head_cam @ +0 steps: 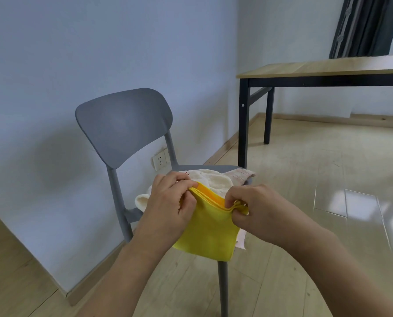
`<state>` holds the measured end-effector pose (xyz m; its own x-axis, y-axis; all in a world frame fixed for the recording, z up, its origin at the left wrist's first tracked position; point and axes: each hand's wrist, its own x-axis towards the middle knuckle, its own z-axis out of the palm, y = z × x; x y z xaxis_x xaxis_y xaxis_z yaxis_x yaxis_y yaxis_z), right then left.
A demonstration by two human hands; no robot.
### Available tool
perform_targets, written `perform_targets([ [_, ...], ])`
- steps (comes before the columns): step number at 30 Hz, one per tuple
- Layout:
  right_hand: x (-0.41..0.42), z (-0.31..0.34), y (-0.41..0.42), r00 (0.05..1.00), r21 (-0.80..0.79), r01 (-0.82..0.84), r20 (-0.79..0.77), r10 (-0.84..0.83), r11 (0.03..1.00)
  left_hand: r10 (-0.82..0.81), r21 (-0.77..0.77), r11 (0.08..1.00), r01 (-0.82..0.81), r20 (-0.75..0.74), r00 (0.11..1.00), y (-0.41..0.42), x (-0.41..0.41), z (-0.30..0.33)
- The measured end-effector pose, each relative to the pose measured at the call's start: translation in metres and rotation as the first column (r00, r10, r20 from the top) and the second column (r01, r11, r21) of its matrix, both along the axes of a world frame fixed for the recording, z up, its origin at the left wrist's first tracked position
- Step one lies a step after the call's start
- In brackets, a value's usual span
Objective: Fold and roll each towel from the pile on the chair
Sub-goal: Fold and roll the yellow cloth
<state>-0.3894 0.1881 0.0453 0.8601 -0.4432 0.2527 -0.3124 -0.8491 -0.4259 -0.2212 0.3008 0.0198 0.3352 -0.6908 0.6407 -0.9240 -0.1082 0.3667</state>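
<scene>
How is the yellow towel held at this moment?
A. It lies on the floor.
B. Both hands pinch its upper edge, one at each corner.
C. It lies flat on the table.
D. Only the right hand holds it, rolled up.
B: the left hand and the right hand each pinch a top corner of the folded yellow towel, which hangs in front of the chair.

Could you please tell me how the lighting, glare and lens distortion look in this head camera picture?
Head view: soft daylight, strong glare on the glossy floor at right; the chair throws a faint shadow on the wall; wide-angle bending curves the table edge; the yellow towel and both hands stay sharp.
</scene>
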Motion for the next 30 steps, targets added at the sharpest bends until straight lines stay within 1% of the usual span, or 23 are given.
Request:
perform_targets([
  [2,0.003,-0.002,-0.001,0.999,0.014,0.026,-0.045,-0.025,1.000,-0.009,-0.014,1.000,0.009,0.001,1.000,0.001,-0.001,0.000],
  [5,0.006,-0.005,-0.004,0.992,-0.016,0.059,-0.109,-0.061,0.998,-0.031,-0.010,0.999,0.031,0.013,0.999,0.002,-0.003,0.000],
  [7,0.005,-0.004,-0.007,0.990,-0.035,0.075,-0.116,-0.079,0.997,-0.033,0.003,0.999,0.033,0.015,0.999,0.003,0.000,0.001],
  [10,0.008,0.009,-0.017,0.994,-0.072,0.106,-0.020,-0.107,0.992,-0.025,0.009,1.000,0.025,-0.012,1.000,0.001,0.007,0.013],
  [12,0.017,0.026,-0.026,0.992,-0.110,0.118,0.062,-0.112,0.987,0.010,0.002,1.000,-0.010,-0.030,0.999,-0.008,0.018,0.028],
  [15,0.040,0.054,-0.041,0.977,-0.126,0.125,0.186,-0.100,0.984,0.086,-0.001,0.996,-0.086,0.066,0.994,-0.032,0.041,0.055],
  [17,0.053,0.071,-0.051,0.966,-0.160,0.172,0.219,-0.135,0.972,0.124,-0.029,0.992,-0.121,0.115,0.986,-0.044,0.053,0.073],
  [19,0.062,0.084,-0.058,0.948,-0.222,0.230,0.271,-0.166,0.948,0.155,-0.080,0.986,-0.145,0.131,0.979,-0.048,0.059,0.091],
  [20,0.064,0.088,-0.058,0.932,-0.243,0.249,0.322,-0.164,0.938,0.158,-0.106,0.984,-0.145,0.126,0.979,-0.047,0.059,0.098],
  [22,0.063,0.087,-0.054,0.900,-0.241,0.258,0.412,-0.143,0.936,0.107,-0.136,0.986,-0.095,0.085,0.991,-0.040,0.055,0.102],
  [23,0.061,0.082,-0.050,0.897,-0.225,0.246,0.420,-0.134,0.943,0.069,-0.127,0.990,-0.063,0.043,0.997,-0.034,0.052,0.098],
  [24,0.058,0.073,-0.046,0.912,-0.201,0.217,0.391,-0.126,0.955,0.032,-0.095,0.995,-0.032,-0.010,0.999,-0.027,0.049,0.089],
  [25,0.055,0.061,-0.043,0.941,-0.162,0.176,0.318,-0.118,0.971,-0.005,-0.045,0.999,0.001,-0.072,0.997,-0.020,0.047,0.075],
  [26,0.052,0.046,-0.041,0.974,-0.107,0.135,0.199,-0.112,0.985,-0.032,0.034,0.999,0.037,-0.141,0.990,-0.013,0.045,0.058],
  [27,0.049,0.028,-0.039,0.993,-0.038,0.106,0.048,-0.104,0.994,-0.046,0.145,0.986,0.078,-0.211,0.976,-0.006,0.043,0.037],
  [28,0.046,0.008,-0.037,0.988,0.040,0.096,-0.123,-0.090,0.995,-0.039,0.282,0.952,0.117,-0.267,0.963,-0.001,0.040,0.016],
  [29,0.043,-0.012,-0.036,0.955,0.113,0.103,-0.289,-0.067,0.988,-0.024,0.417,0.897,0.148,-0.288,0.957,0.004,0.037,-0.006],
  [30,0.041,-0.029,-0.034,0.905,0.174,0.117,-0.423,-0.032,0.978,-0.009,0.533,0.830,0.163,-0.279,0.960,0.007,0.036,-0.025],
])
